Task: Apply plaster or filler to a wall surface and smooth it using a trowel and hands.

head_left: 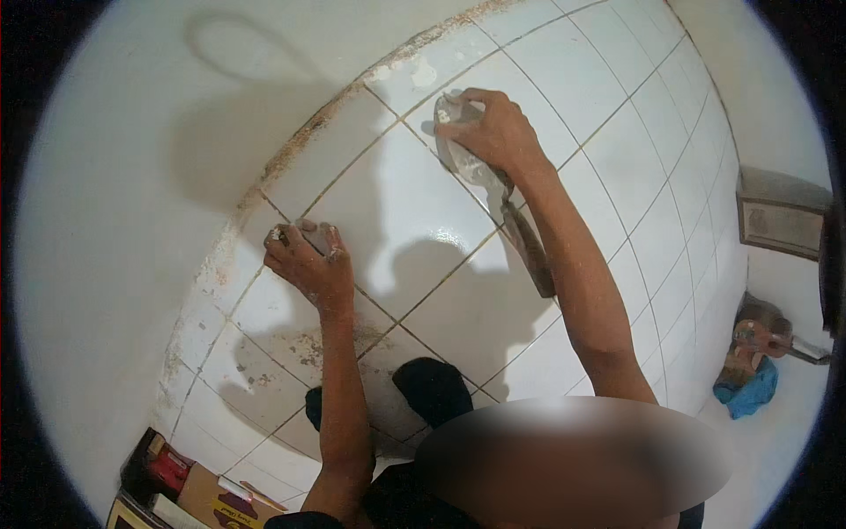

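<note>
My right hand presses a trowel flat against the white tiled wall; the blade is smeared with white paste and the dark wooden handle runs down along my forearm. My left hand, dusted with white paste, rests with bent fingers on a tile to the left, at a grout line. It holds nothing that I can see. The tiles between my hands are glossy and show my shadow.
Above the tiles runs a rough, stained edge below a plain white wall. A cardboard box with small items sits lower left. At the right are a blue cloth, a rusty fitting and a framed panel.
</note>
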`<state>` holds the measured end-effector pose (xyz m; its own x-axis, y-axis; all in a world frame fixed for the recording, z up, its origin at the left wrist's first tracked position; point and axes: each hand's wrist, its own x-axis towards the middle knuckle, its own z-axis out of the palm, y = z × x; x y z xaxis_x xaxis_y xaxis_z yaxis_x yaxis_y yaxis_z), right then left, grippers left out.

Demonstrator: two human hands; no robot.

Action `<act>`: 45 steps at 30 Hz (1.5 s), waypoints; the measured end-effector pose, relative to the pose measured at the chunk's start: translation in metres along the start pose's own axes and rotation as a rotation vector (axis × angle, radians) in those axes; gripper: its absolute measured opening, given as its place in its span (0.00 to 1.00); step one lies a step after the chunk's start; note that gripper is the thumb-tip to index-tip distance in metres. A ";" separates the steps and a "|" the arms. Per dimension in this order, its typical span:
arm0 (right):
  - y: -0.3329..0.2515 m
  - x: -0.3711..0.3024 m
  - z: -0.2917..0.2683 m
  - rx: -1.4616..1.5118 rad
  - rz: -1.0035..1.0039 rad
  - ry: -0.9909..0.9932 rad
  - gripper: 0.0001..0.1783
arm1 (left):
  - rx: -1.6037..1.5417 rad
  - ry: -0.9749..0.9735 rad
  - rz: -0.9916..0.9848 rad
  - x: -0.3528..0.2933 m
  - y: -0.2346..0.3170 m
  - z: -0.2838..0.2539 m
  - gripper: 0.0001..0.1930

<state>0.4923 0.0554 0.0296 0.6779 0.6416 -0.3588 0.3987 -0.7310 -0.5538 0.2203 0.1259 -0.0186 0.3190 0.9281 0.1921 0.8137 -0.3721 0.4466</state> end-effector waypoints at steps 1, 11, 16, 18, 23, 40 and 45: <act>-0.003 0.002 0.000 0.025 -0.002 0.037 0.40 | 0.011 -0.005 0.028 0.002 -0.001 -0.001 0.14; -0.009 -0.023 -0.009 -0.007 0.014 -0.051 0.37 | -0.004 -0.003 -0.047 0.000 0.000 -0.002 0.13; -0.001 -0.034 0.002 -0.004 0.011 -0.031 0.38 | -0.034 0.013 -0.034 -0.004 0.001 0.002 0.13; -0.003 -0.028 0.000 0.015 0.002 -0.030 0.38 | -0.018 0.003 -0.040 0.000 0.001 -0.001 0.13; -0.012 -0.008 -0.002 0.011 -0.011 0.002 0.38 | 0.003 0.009 0.000 0.001 0.001 -0.002 0.13; -0.007 -0.029 -0.002 -0.108 -0.085 0.019 0.40 | -0.029 -0.023 -0.038 -0.002 -0.001 0.001 0.14; -0.012 -0.009 -0.002 -0.062 -0.068 0.034 0.38 | -0.021 -0.037 -0.030 -0.002 -0.002 -0.001 0.14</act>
<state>0.4827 0.0578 0.0409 0.6682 0.6829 -0.2951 0.4814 -0.6994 -0.5283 0.2177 0.1243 -0.0185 0.3130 0.9385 0.1460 0.8126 -0.3442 0.4703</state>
